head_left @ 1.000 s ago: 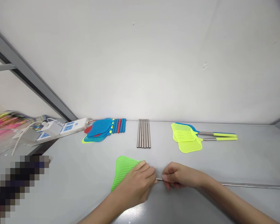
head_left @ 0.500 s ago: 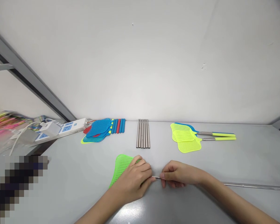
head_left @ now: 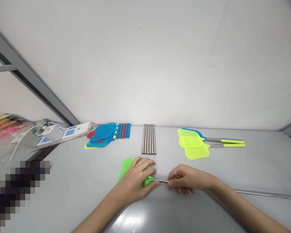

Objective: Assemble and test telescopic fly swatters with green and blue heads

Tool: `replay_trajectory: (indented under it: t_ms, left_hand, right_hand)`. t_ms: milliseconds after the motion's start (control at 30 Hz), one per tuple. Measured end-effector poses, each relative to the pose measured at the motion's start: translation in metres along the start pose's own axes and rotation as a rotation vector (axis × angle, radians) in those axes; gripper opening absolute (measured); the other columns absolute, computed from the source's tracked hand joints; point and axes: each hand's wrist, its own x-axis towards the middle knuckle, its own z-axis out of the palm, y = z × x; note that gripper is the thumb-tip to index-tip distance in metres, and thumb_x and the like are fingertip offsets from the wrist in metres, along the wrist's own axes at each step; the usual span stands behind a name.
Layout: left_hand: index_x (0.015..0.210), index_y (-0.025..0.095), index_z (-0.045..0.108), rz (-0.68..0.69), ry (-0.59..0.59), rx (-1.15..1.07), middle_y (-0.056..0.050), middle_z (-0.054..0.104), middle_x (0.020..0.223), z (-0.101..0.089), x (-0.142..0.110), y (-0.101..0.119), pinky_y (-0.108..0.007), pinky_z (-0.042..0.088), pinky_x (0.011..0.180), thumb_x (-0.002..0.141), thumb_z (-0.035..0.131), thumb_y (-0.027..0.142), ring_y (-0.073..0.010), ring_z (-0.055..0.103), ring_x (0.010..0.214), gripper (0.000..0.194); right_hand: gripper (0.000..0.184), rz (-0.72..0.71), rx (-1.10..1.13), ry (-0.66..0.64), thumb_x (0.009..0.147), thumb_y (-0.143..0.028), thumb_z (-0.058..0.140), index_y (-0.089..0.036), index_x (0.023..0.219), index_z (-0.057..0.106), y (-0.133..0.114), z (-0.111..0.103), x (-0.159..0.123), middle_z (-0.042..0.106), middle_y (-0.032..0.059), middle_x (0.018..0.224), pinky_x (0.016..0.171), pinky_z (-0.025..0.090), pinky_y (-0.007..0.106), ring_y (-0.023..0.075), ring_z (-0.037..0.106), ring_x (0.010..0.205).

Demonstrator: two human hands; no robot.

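A green mesh swatter head (head_left: 126,165) lies flat on the grey table, mostly under my left hand (head_left: 135,183), whose fingers press and pinch its neck at the right end. My right hand (head_left: 185,181) is closed in a pinch on a thin metal rod (head_left: 266,194). The rod runs from the right edge of the table through my fingers, and its tip (head_left: 161,181) meets the green head's neck between the two hands.
Along the back lie a pile of blue swatter heads with blue and red grips (head_left: 106,134), a row of several metal tubes (head_left: 149,139), and finished yellow swatters (head_left: 196,144). A power strip (head_left: 63,132) and pink items (head_left: 2,129) sit at the left.
Both hands and the green head have shifted slightly away from me, and the left hand now covers more of the head, with the rod tip at its neck.
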Motion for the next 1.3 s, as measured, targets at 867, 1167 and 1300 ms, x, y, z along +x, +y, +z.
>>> replay_trajectory:
  t_ms: [867, 1167, 1300]
  left_hand:
    - [0.13, 0.028, 0.035, -0.121, -0.142, 0.076, -0.009, 0.041, 0.121, -0.02, -0.012, -0.006, -0.048, 0.031, 0.091, 0.07, 0.059, 0.035, -0.03, 0.034, 0.112, 0.065]
    - [0.129, 0.025, 0.038, -0.124, -0.155, 0.134, -0.01, 0.043, 0.116, -0.016, -0.014, -0.005, -0.05, 0.025, 0.091, 0.066, 0.059, 0.035, -0.0315, 0.036, 0.109, 0.066]
    - [0.128, 0.025, 0.039, -0.127, -0.167, 0.132, -0.011, 0.043, 0.117, -0.015, -0.013, -0.002, -0.052, 0.024, 0.09, 0.068, 0.058, 0.037, -0.0321, 0.036, 0.109, 0.064]
  right_hand:
    - [0.031, -0.117, -0.011, 0.221, 0.075, -0.036, 0.055, -0.012, 0.057, 0.058, 0.004, -0.003, 0.0, 0.029, -0.0065, 0.047, 0.043, 0.018, 0.021, 0.0063, 0.025, 0.045]
    - [0.039, -0.174, 0.027, 0.158, 0.078, -0.031, 0.052, -0.017, 0.048, 0.03, 0.007, 0.002, 0.003, 0.02, -0.0072, 0.048, 0.043, 0.011, 0.024, 0.0058, 0.017, 0.045]
    - [0.038, -0.168, 0.02, 0.155, 0.077, -0.031, 0.052, -0.017, 0.048, 0.031, 0.006, 0.002, 0.002, 0.02, -0.0074, 0.047, 0.043, 0.011, 0.025, 0.0058, 0.016, 0.045]
